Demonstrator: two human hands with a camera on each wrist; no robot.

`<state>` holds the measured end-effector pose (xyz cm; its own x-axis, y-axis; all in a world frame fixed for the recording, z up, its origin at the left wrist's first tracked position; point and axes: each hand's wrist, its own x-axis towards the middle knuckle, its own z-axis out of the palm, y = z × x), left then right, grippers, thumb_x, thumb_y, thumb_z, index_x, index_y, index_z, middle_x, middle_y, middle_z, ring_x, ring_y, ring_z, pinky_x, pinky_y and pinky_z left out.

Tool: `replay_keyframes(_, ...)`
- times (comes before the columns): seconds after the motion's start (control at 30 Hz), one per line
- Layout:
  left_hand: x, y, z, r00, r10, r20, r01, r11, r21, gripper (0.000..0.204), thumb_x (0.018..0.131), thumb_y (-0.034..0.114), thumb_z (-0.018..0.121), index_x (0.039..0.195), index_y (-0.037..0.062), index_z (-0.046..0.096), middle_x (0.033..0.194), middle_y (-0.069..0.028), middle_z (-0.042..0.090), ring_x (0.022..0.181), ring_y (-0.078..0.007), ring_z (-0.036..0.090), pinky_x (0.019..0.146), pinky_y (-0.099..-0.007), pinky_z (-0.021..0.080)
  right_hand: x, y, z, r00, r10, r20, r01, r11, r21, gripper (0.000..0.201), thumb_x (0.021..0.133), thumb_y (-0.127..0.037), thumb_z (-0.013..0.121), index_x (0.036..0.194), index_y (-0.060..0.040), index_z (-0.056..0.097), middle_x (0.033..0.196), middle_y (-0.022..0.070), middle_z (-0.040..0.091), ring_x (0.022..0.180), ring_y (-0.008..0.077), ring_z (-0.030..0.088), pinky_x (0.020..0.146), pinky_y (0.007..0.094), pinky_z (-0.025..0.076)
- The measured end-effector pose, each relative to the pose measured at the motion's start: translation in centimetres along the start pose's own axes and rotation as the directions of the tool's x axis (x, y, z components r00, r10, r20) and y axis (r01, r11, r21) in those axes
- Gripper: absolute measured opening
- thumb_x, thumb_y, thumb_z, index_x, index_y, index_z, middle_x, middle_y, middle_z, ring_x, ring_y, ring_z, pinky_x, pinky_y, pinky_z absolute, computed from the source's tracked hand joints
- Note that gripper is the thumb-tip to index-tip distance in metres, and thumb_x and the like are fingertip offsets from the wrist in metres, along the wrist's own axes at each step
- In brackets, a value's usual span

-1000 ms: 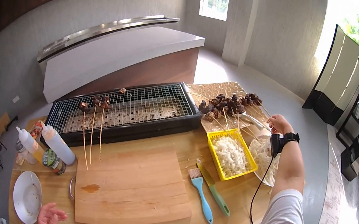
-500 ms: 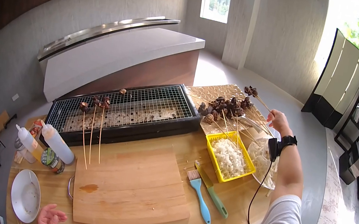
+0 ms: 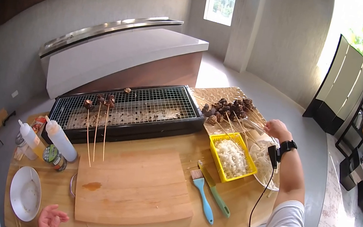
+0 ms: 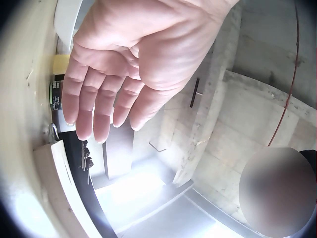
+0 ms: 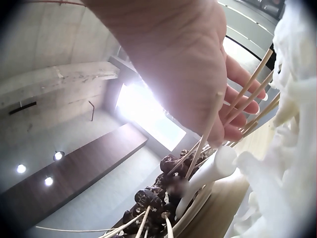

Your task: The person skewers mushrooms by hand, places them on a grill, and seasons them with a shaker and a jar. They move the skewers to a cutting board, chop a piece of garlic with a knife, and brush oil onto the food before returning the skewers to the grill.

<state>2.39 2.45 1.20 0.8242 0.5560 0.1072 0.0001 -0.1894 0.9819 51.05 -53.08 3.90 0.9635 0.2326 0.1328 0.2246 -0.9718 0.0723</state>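
Right hand (image 3: 277, 129), at the far right of the worktop (image 3: 243, 202): thumb and fingers bent about the bare ends of wooden sticks belonging to the meat skewers (image 3: 230, 108), a grip that keeps the fingers off the dark, cooked-looking pieces. How many sticks are held is unclear. Left hand (image 3: 52, 220), near the front edge: fingers loosely extended, holding nothing, between the white dish (image 3: 17, 191) and the cutting board (image 3: 140, 192).

The skewers lie heaped on a gold patterned mat (image 3: 230, 92), presumably to keep the meat off the wood; many sticks slant toward the person, within easy grasp. Just in front, a yellow basket (image 3: 213, 159) contains white shreds, its walls apparently serving to retain them.

The blue brush (image 3: 203, 200) and green-handled knife (image 3: 220, 200) lie side by side, handles turned toward the person. Behind the board, three skewers (image 3: 87, 136) rest meat-end on the grill (image 3: 160, 100), their sticks projecting over its front, probably for cool handling. Squeeze bottles (image 3: 62, 140) stand upright at the left.
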Motion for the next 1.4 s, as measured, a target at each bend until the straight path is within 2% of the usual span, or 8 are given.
replay_keyframes(0.33, -1.1, 0.3, -0.5, 1.0, 0.0, 0.008, 0.0, 1.0, -0.01, 0.037, 0.089, 0.018, 0.056, 0.118, -0.0027, 0.048, 0.094, -0.0082, 0.061, 0.087, -0.0163, 0.059, 0.082, -0.0301, 0.047, 0.4, -1.3, -2.4, 0.996, 0.089, 0.013, -0.089, 0.995, -0.043, 0.025, 0.081, -0.029, 0.053, 0.086, -0.0079, 0.066, 0.087, 0.0136, 0.064, 0.087, 0.0312, 0.06, 0.076, 0.0399, 0.048)
replay_keyframes(0.53, -1.0, -2.1, -1.0, 0.995, 0.089, -0.052, -0.092, 0.994, -0.053, 0.039, 0.082, 0.019, 0.062, 0.112, -0.0031, 0.049, 0.081, -0.0115, 0.062, 0.069, -0.0187, 0.061, 0.068, -0.0303, 0.051, 1.8, -4.8, -4.3, 0.999, -0.05, -0.004, 0.05, 0.998, 0.031, 0.025, 0.081, -0.028, 0.054, 0.092, -0.0084, 0.064, 0.09, 0.0141, 0.065, 0.087, 0.031, 0.061, 0.077, 0.0387, 0.048)
replay_keyframes(0.63, -1.4, -2.0, -0.6, 1.0, 0.014, 0.011, -0.013, 0.999, -0.045, 0.035, 0.083, 0.009, 0.058, 0.117, 0.0013, 0.049, 0.09, -0.0114, 0.062, 0.082, -0.0177, 0.06, 0.076, -0.03, 0.048, 1.4, -9.0, -6.8, 0.98, -0.196, 0.014, 0.187, 0.953, 0.238, 0.023, 0.081, -0.025, 0.056, 0.094, -0.0079, 0.063, 0.09, 0.0124, 0.065, 0.087, 0.027, 0.061, 0.078, 0.0365, 0.048)
replay_keyframes(0.67, -1.5, -2.2, -0.5, 0.994, -0.015, 0.111, 0.018, 0.999, -0.028, 0.041, 0.084, 0.005, 0.056, 0.124, 0.0052, 0.046, 0.098, -0.0113, 0.061, 0.091, -0.0172, 0.058, 0.082, -0.0301, 0.045, 1.0, -10.9, -7.6, 0.964, -0.264, 0.024, 0.245, 0.923, 0.298, 0.022, 0.082, -0.023, 0.056, 0.095, -0.0075, 0.063, 0.09, 0.0115, 0.065, 0.086, 0.0256, 0.062, 0.078, 0.0358, 0.048)
replay_keyframes(0.9, -2.6, -2.9, 2.0, 0.995, 0.018, 0.102, -0.032, 0.99, 0.14, 0.03, 0.079, 0.001, 0.061, 0.108, -0.0009, 0.056, 0.09, -0.0095, 0.066, 0.085, -0.0148, 0.063, 0.078, -0.027, 0.049, -4.9, -25.0, -10.7, 0.766, -0.642, 0.039, 0.513, 0.647, 0.565, 0.022, 0.085, -0.02, 0.055, 0.101, -0.0051, 0.061, 0.084, 0.0078, 0.066, 0.074, 0.0179, 0.064, 0.069, 0.0292, 0.05)
replay_keyframes(1.07, -3.5, -3.2, 2.0, 0.996, 0.055, 0.077, -0.066, 0.986, 0.156, 0.029, 0.079, 0.001, 0.061, 0.108, 0.0003, 0.057, 0.091, -0.0092, 0.066, 0.085, -0.0153, 0.063, 0.078, -0.0274, 0.049, -8.0, -34.0, -8.2, 0.563, -0.827, 0.0, 0.725, 0.494, 0.48, 0.021, 0.087, -0.021, 0.052, 0.097, -0.0052, 0.061, 0.077, 0.0075, 0.065, 0.071, 0.0179, 0.065, 0.065, 0.0301, 0.05)
replay_keyframes(1.33, -4.4, -3.2, 2.3, 0.914, 0.302, 0.272, -0.392, 0.832, 0.392, 0.028, 0.076, 0.005, 0.062, 0.104, 0.0056, 0.059, 0.097, -0.0124, 0.06, 0.092, -0.0296, 0.056, 0.079, -0.0357, 0.045, -17.0, -41.0, -6.0, 0.463, -0.886, 0.007, 0.452, 0.243, 0.859, 0.019, 0.086, -0.019, 0.052, 0.098, -0.0082, 0.061, 0.084, 0.009, 0.066, 0.075, 0.0179, 0.065, 0.066, 0.0289, 0.051)
replay_keyframes(1.4, -4.5, -3.3, 2.5, 0.904, 0.343, 0.255, -0.426, 0.775, 0.468, 0.03, 0.073, 0.004, 0.063, 0.103, 0.0053, 0.059, 0.098, -0.0127, 0.06, 0.093, -0.0306, 0.055, 0.08, -0.0363, 0.045, -19.7, -41.8, -5.7, 0.426, -0.904, -0.031, 0.557, 0.235, 0.797, 0.019, 0.088, -0.017, 0.053, 0.102, -0.0067, 0.059, 0.084, 0.0089, 0.066, 0.078, 0.0203, 0.064, 0.068, 0.0296, 0.049)
